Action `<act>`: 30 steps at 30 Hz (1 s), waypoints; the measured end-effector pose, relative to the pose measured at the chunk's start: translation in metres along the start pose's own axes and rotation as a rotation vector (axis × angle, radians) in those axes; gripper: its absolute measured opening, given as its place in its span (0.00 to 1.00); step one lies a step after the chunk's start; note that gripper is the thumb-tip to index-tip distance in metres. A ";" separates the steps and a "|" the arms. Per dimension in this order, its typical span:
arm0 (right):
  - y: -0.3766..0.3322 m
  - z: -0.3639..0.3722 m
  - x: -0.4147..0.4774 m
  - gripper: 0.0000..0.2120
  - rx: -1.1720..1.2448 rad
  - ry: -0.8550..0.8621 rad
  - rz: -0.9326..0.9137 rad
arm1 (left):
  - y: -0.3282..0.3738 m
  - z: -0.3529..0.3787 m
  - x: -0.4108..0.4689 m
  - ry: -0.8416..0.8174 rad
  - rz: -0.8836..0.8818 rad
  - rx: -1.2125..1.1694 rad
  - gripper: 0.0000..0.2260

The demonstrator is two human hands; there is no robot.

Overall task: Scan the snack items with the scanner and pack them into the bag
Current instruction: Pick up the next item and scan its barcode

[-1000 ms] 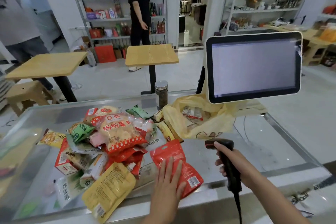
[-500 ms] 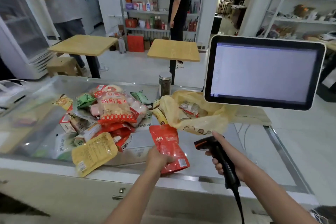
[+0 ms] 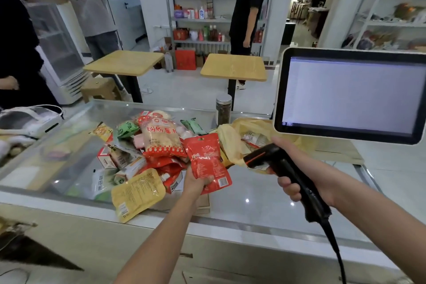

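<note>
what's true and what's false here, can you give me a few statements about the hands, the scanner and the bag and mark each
1. The left hand holds a red pouch by its lower end. True.
2. The right hand grips the scanner. True.
3. The yellow bag is empty. False: at least one packet lies inside it.
4. The jar lies on its side. False: it stands upright on the counter.

Even, bright indoor light fills the shop. Small white glints sit on the glass counter [image 3: 260,188]. The screen [image 3: 350,94] glows pale and washed out. Straight lines bow near the edges, and the far left is blurred and soft.
</note>
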State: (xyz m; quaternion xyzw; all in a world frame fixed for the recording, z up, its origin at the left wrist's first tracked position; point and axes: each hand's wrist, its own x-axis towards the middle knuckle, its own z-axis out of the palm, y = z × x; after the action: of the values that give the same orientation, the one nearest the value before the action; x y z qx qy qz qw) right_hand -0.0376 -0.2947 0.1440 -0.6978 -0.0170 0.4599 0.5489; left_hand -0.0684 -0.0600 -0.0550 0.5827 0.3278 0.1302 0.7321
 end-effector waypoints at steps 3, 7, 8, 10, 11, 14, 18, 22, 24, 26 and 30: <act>0.001 0.003 -0.007 0.37 -0.043 0.004 -0.003 | -0.004 -0.004 0.010 -0.019 -0.021 0.017 0.29; 0.001 0.006 -0.011 0.36 -0.061 0.035 0.008 | -0.005 -0.005 0.013 -0.039 -0.008 0.028 0.28; 0.001 0.006 -0.011 0.35 -0.058 0.044 0.010 | -0.004 -0.005 0.013 -0.045 -0.006 0.030 0.29; 0.000 0.007 -0.010 0.34 -0.062 0.066 0.013 | -0.004 -0.005 0.013 -0.057 0.001 0.028 0.30; -0.001 0.007 -0.010 0.34 -0.070 0.081 0.014 | -0.003 -0.005 0.013 -0.056 0.005 0.032 0.30; -0.003 0.009 -0.009 0.33 -0.096 0.111 0.015 | -0.001 -0.004 0.012 -0.042 0.002 0.039 0.29; -0.004 0.009 -0.008 0.33 -0.121 0.115 0.016 | -0.001 -0.004 0.011 -0.046 -0.003 0.046 0.29; -0.002 0.009 -0.008 0.33 -0.152 0.109 0.017 | 0.000 -0.004 0.013 -0.022 -0.029 0.089 0.30; -0.001 0.008 -0.009 0.33 -0.154 0.107 0.016 | 0.000 -0.004 0.013 -0.032 -0.030 0.091 0.31; -0.001 0.005 -0.008 0.33 -0.147 0.104 0.010 | 0.000 -0.004 0.013 -0.033 -0.027 0.091 0.30; 0.004 -0.001 0.000 0.34 -0.133 0.076 -0.016 | 0.000 -0.003 0.011 -0.037 -0.031 0.074 0.31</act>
State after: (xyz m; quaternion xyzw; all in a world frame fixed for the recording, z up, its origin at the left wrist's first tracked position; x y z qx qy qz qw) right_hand -0.0388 -0.2968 0.1412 -0.7497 -0.0320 0.4265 0.5050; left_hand -0.0620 -0.0510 -0.0595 0.6067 0.3280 0.0957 0.7178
